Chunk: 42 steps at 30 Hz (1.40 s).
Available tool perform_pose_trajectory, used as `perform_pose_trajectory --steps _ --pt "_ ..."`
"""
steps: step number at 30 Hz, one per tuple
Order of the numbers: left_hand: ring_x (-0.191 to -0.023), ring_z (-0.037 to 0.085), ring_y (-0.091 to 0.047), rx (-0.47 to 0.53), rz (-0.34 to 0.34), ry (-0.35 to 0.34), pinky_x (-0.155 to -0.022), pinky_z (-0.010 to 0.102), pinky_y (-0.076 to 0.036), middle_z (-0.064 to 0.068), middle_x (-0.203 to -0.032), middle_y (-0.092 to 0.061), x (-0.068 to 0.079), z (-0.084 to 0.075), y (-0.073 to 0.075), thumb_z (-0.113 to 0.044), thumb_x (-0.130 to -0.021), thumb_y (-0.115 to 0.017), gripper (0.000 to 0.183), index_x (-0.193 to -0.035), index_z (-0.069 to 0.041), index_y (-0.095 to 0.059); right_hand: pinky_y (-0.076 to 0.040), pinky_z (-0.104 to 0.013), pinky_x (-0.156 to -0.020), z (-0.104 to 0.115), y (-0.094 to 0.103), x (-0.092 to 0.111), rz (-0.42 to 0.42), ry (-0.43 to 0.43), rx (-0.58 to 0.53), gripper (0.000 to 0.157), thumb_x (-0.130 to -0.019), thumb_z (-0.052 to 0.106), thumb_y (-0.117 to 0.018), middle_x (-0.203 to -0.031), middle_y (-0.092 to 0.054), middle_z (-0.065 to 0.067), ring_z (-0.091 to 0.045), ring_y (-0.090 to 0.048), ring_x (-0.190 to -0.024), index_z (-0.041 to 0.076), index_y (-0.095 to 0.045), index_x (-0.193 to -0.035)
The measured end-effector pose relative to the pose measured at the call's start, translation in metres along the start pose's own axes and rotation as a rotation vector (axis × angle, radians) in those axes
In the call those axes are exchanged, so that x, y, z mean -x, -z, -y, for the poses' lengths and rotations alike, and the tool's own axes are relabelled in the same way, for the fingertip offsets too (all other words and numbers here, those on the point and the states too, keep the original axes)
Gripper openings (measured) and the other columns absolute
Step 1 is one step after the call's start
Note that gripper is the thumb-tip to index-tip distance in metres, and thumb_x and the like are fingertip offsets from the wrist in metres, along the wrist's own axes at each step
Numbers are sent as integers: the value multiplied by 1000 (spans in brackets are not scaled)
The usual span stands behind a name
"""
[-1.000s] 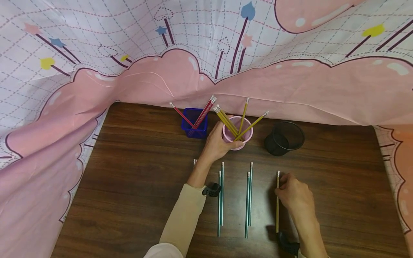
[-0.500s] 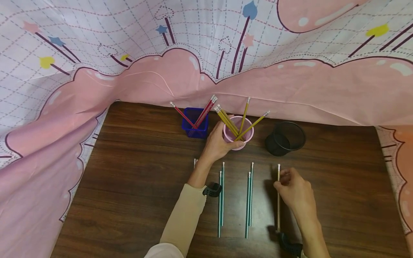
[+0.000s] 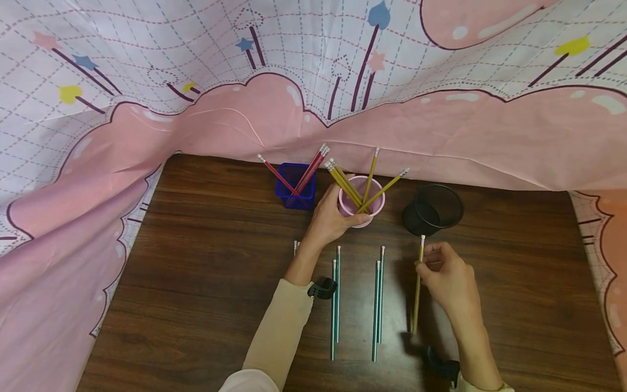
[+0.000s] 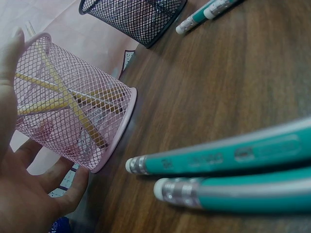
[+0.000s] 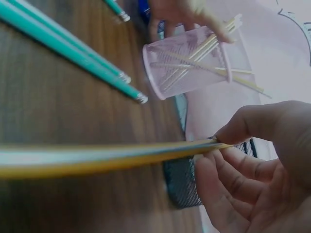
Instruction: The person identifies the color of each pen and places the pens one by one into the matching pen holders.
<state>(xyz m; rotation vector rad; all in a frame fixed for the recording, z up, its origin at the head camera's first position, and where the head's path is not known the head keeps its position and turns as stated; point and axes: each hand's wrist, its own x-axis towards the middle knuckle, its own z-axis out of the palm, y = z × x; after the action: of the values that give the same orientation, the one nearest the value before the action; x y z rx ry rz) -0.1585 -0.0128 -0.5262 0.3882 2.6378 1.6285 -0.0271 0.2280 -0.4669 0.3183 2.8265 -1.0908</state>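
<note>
Pink, white and lilac cloth [image 3: 441, 125] lines the far and left sides, cut off by the frame. Against it lies the far edge of the dark wood table [image 3: 196, 283]; the near edge falls out of view. Wide wood shows at far left and from the right hand [image 3: 448, 275] to the right edge. The left sleeve [image 3: 281, 326] and wrist mostly hide a pair of pencils [image 3: 296, 247], only their eraser ends showing.

Near the far edge, three containers stand in a row. At right, the black mesh cup [image 3: 413, 220] is partly masked by fingers in the right wrist view. In the middle, the left hand [image 3: 333, 215] curls round the pink mesh cup [image 4: 92, 73], thumb over its near rim. At left, the blue square holder [image 3: 302, 202] is only a sliver in the left wrist view.

The right hand pinches a yellow pencil [image 3: 417, 302] between thumb and fingertips, eraser end toward the black cup; whether its near end touches wood is hard to tell, and close up it blurs. Yellow pencils [image 3: 384, 189] lean in the pink cup, red pencils [image 3: 279, 175] in the blue holder. Two green pairs, left [image 3: 333, 310] and right [image 3: 376, 310], lie between the forearms.
</note>
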Motion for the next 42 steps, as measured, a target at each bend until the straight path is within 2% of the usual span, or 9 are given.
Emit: perform_pose_trajectory --steps 4,7,11,14,21,27,35,42 --pt "-124 16 -51 14 -6 -16 -103 34 -44 2 -138 -53 -1 0 0 -42 -71 -89 93 -148 -22 -42 -52 -23 -54 11 3 -6 -31 24 -65 24 -88 9 -68 -95 -73 -11 -4 -67 -68 8 -61 -110" --pt "-123 16 -51 26 -11 -13 -102 34 -44 2 -138 -53 0 0 1 -40 -71 -90 93 -148 -21 -42 -55 -22 -56 19 2 -9 -43 28 -161 23 -89 8 -68 -94 -73 -12 0 -67 -69 7 -60 -111" --pt "-124 15 -51 19 -6 2 -103 34 -43 1 -138 -52 1 1 2 -41 -71 -90 93 -148 -23 -42 -58 -27 -58 27 1 -12 -72 36 -310 21 -92 5 -66 -94 -72 -15 -1 -68 -73 3 -58 -111" --pt "-124 15 -51 15 -2 1 -104 35 -43 1 -139 -52 1 2 3 -41 -71 -90 92 -148 -22 -42 -59 -30 -59 31 2 -16 -111 55 -368 20 -91 2 -64 -92 -71 -16 -4 -69 -72 2 -57 -110" --pt "-124 15 -50 17 7 13 -104 34 -42 1 -139 -52 2 2 1 -43 -72 -89 90 -147 -26 -42 -58 -27 -57 37 5 -20 -138 76 -390 19 -91 1 -62 -91 -72 -16 -5 -69 -66 2 -57 -110" --pt "-124 15 -50 10 10 8 -104 35 -43 1 -139 -52 2 1 0 -44 -72 -88 90 -147 -25 -42 -57 -25 -56 46 9 -25 -178 83 -378 19 -91 2 -62 -91 -71 -14 -9 -70 -68 4 -58 -109" --pt "-123 14 -51 25 3 -8 -102 33 -44 1 -138 -52 1 2 -1 -40 -71 -90 92 -148 -24 -42 -58 -26 -57 67 20 -45 -242 135 -407 18 -92 5 -63 -88 -69 -7 -6 -70 -73 3 -59 -110" --pt "-123 15 -51 22 6 -7 -102 34 -44 1 -138 -52 0 2 0 -40 -71 -90 92 -148 -25 -42 -57 -25 -57 86 28 -61 -287 178 -445 20 -91 5 -66 -88 -70 -9 -9 -69 -73 3 -60 -109"
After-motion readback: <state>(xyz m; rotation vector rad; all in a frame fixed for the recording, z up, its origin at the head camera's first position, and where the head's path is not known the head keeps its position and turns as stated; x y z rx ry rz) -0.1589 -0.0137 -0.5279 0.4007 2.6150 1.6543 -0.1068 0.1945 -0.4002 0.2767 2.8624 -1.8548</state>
